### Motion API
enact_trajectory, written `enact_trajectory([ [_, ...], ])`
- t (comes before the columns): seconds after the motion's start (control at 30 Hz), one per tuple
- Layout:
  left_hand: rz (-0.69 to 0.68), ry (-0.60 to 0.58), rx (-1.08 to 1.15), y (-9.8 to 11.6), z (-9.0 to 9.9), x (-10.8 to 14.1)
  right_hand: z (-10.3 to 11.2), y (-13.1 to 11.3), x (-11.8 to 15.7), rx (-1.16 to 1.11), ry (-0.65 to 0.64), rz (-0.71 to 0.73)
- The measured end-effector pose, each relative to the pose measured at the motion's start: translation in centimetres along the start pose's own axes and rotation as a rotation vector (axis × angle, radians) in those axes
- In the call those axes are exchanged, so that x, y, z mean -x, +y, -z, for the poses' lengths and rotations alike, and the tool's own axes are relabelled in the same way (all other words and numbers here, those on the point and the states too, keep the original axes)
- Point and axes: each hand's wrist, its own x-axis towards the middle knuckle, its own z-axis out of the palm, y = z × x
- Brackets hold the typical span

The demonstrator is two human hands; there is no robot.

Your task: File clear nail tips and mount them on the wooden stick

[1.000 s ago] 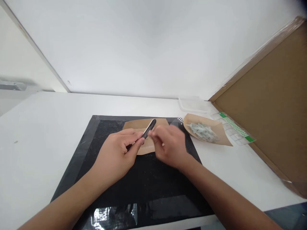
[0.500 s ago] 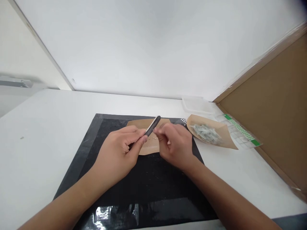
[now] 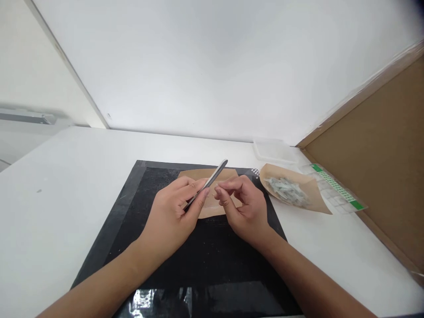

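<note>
A slim dark bar point(image 3: 217, 173) with a pale face and a rounded end is pinched between the thumb and fingers of my left hand point(image 3: 174, 201). It slants up and to the right, its far end free. Close beside it, my right hand point(image 3: 247, 210) has thumb and forefinger brought together; a tiny pale bit may be at the tips, too small to name. Both hands are over a brown paper sheet point(image 3: 210, 211), which they partly cover. That paper lies on a black mat point(image 3: 202, 256).
To the right, a folded brown paper point(image 3: 319, 198) bears a heap of pale grey-green strips point(image 3: 288, 191). Behind it stands a clear plastic tray point(image 3: 274, 151). A clear sheet with green bands point(image 3: 359, 205) lies beside the cardboard wall point(image 3: 377, 132). A white wall point(image 3: 198, 79) closes the back.
The bar has turned in my left hand, so it looks thinner. My right thumb and fingers have shifted slightly and stand more clearly apart from the bar. The view has moved a little.
</note>
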Motion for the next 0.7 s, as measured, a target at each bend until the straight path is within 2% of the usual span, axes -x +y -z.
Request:
enact_trajectory([
  [0.13, -0.025, -0.02, 0.061, 0.01, -0.16, 0.13, 0.13, 0.04, 0.26, -0.168, 0.031, -0.104],
  [0.37, 0.123, -0.153, 0.095, -0.16, 0.08, 0.06, 0.17, -0.41, 0.28, -0.27, 0.029, -0.181],
  [0.53, 0.127, -0.159, 0.105, -0.51, 0.01, 0.06, 0.28, -0.47, 0.28, -0.377, -0.022, -0.263],
  [0.7, 0.126, -0.19, 0.112, -0.48, -0.21, 0.03, 0.4, -0.8, 0.13, -0.477, -0.008, -0.341],
])
